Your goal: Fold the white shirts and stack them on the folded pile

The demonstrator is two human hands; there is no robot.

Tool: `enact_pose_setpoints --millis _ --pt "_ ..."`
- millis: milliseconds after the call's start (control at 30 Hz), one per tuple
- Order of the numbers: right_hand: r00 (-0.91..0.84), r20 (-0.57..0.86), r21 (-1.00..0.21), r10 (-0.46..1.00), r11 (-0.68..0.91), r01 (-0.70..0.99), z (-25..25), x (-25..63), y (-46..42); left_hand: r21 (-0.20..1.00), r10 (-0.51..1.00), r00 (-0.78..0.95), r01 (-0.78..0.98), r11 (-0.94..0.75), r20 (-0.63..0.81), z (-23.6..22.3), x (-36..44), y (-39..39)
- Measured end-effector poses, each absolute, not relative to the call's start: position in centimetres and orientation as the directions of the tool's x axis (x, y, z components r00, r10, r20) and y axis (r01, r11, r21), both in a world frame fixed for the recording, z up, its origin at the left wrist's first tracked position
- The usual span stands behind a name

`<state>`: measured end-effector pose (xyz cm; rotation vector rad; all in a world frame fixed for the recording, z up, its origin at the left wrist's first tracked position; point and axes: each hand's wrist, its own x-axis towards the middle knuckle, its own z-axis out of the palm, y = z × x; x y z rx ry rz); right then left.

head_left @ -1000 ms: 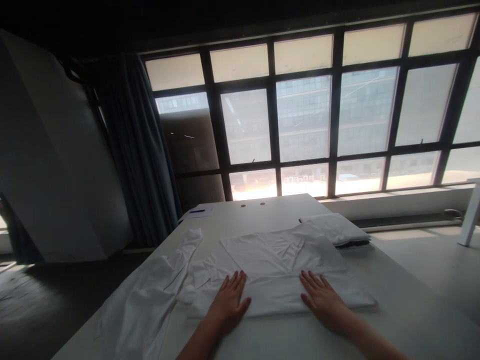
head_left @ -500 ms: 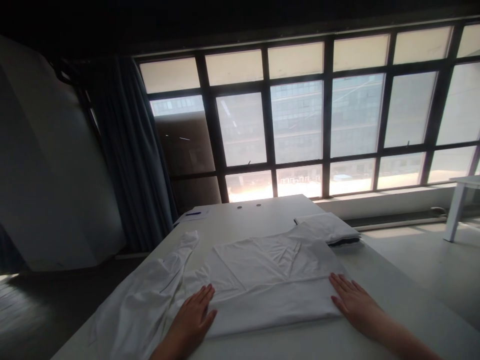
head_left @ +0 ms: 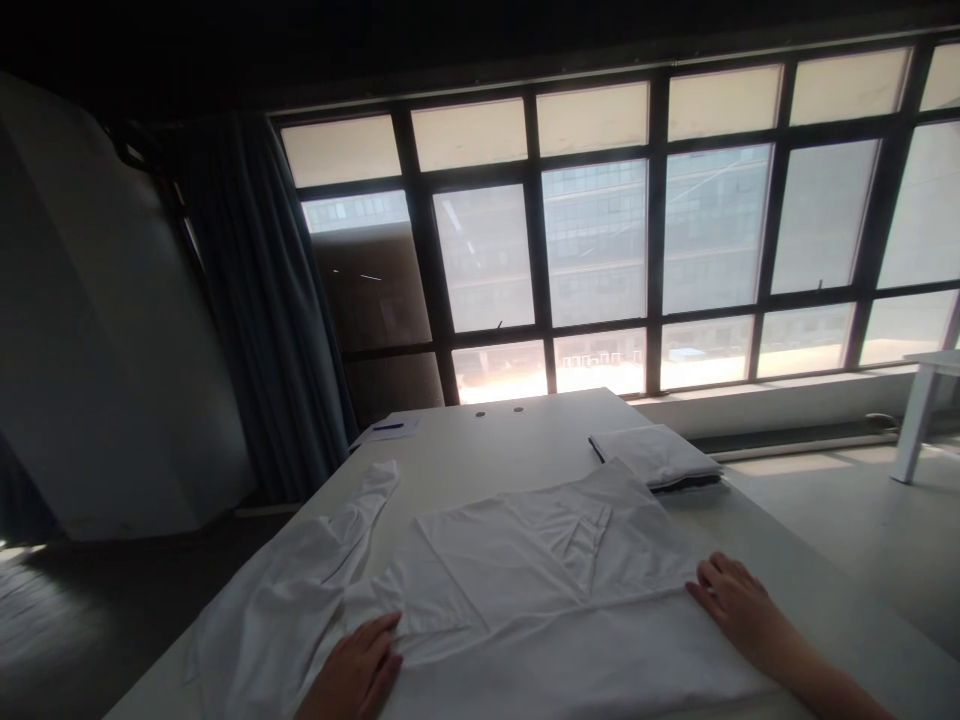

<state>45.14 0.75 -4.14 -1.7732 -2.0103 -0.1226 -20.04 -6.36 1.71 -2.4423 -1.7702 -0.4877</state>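
Observation:
A white garment (head_left: 540,590) lies partly folded on a long white table (head_left: 487,450); its loose sleeve (head_left: 300,590) trails off to the left. My left hand (head_left: 360,670) is at the garment's near left edge, fingers close together and curled onto the cloth. At the right edge of the fold, my right hand (head_left: 739,605) has its fingers bent over the cloth. Both wrists run out of the bottom of the view.
A second folded white cloth (head_left: 652,455) lies on the table beyond the garment, to the right. A sheet of paper with a blue pen (head_left: 390,428) sits at the far left corner. Large windows, a dark curtain (head_left: 262,320) and another white table (head_left: 926,400) stand behind.
Both hands slid outward from the middle of the fold to its left and right edges, then drew nearer me. The garment's folded near part now lies closer to me.

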Motion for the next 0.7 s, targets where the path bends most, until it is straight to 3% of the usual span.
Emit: enact_pose_setpoints --millis 167,267,500,700 --pt "-0.037 0.345 -0.402 0.938 0.183 0.897 -4.2 45.9 0.7 0.095 0.913 0.292 0.939 -0.33 0.284 1.9 -20.6 -6.1" --pt "-0.004 0.345 -0.443 0.939 0.166 0.881 -3.9 45.6 0.4 0.118 0.917 0.275 0.94 -0.319 0.288 2.0 -20.6 -6.1" --pt "0.069 0.476 -0.285 0.877 0.079 0.955 -4.2 44.6 -0.2 0.167 0.938 0.215 0.949 -0.266 0.272 2.3 -19.9 -6.0" --pt "0.047 0.352 -0.226 0.935 0.037 0.973 -4.0 44.4 -0.5 0.221 0.952 0.182 0.946 -0.238 0.246 1.7 -20.2 -6.2"
